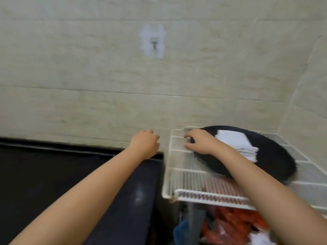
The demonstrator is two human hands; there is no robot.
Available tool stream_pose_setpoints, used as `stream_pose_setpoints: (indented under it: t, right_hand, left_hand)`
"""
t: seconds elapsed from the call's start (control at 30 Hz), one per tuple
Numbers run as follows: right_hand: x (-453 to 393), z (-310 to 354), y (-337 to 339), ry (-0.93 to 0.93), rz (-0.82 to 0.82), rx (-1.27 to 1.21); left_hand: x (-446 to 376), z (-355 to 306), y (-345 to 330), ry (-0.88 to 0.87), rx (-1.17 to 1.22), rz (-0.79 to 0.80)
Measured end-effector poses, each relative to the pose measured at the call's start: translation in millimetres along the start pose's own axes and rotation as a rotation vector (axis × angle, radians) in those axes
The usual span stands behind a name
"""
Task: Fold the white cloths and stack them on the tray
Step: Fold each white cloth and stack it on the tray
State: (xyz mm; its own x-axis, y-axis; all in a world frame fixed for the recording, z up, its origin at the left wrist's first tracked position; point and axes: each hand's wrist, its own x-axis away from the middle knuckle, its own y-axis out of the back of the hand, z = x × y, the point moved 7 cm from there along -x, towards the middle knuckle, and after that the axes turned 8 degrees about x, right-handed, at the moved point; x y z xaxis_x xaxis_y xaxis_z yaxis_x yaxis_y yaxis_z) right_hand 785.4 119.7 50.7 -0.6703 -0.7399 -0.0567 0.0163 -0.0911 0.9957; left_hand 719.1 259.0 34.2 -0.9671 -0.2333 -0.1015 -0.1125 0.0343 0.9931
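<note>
Your right hand (199, 142) sits at the left rim of the black tray (276, 156), low and right of the frame's centre, with its fingers curled over that rim in what looks like a grip; blur keeps the exact hold on the edge uncertain. The tray rests on the white wire rack (178, 175) and tilts a little, its long axis running from upper left to lower right in the picture. The stack of folded white cloths (238, 145) lies on the tray just to the right of your right hand, close by your wrist, so the pile is already under that arm's reach. Your left hand (146, 144) hangs to the left of the rack, apart from it and from the tray, fingers loosely curled on nothing, above the dark counter (53, 174). The right hand is plainly the nearer one. Any shift of the tray probably turns on that left rim, and a pull toward you would likely tip the cloths lower right.
</note>
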Motion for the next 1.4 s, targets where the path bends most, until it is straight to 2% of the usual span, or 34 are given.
stream_pose_setpoints:
  t: [0.1, 0.2, 0.33, 0.43, 0.6, 0.77, 0.93, 1.1, 1.27, 1.4]
  right_hand:
    - [-9.7, 122.2, -4.8, 0.156, -0.059, -0.124]
    - [-23.6, 238.2, -22.2, 0.306, -0.043, -0.189]
    - [-41.0, 388.3, -44.8, 0.508, 0.003, -0.178]
    - [-53.7, 492.0, -55.5, 0.642, -0.024, -0.132]
    - [-83.7, 646.8, -76.8, 0.743, -0.098, -0.112]
    - [-138.3, 783.4, -110.4, 0.817, -0.084, -0.119]
    - [-223.8, 883.2, -131.9, 0.799, -0.027, -0.183]
    - [-301.4, 941.5, -157.0, 0.732, 0.032, -0.214]
    - [-378.7, 981.2, -199.9, 0.621, 0.063, -0.186]
    - [-444.1, 1015.2, -249.9, 0.506, 0.131, -0.146]
  left_hand:
    - [75.5, 97.3, 17.9, 0.124, -0.017, -0.051]
    - [155.2, 188.4, 33.1, 0.264, -0.047, -0.101]
    - [256.7, 302.0, 48.5, 0.480, -0.071, -0.156]
    - [323.8, 380.2, 53.1, 0.639, -0.101, -0.196]
    - [412.3, 502.9, 49.0, 0.867, -0.170, -0.178]
    - [455.4, 630.6, 49.1, 0.986, -0.214, -0.178]
    - [457.9, 762.2, 56.8, 1.041, -0.227, -0.138]
    - [453.6, 866.5, 49.3, 1.056, -0.201, -0.097]
    - [427.5, 972.1, 22.2, 0.993, -0.138, -0.049]
    - [386.8, 1062.1, -11.6, 0.878, -0.091, 0.017]
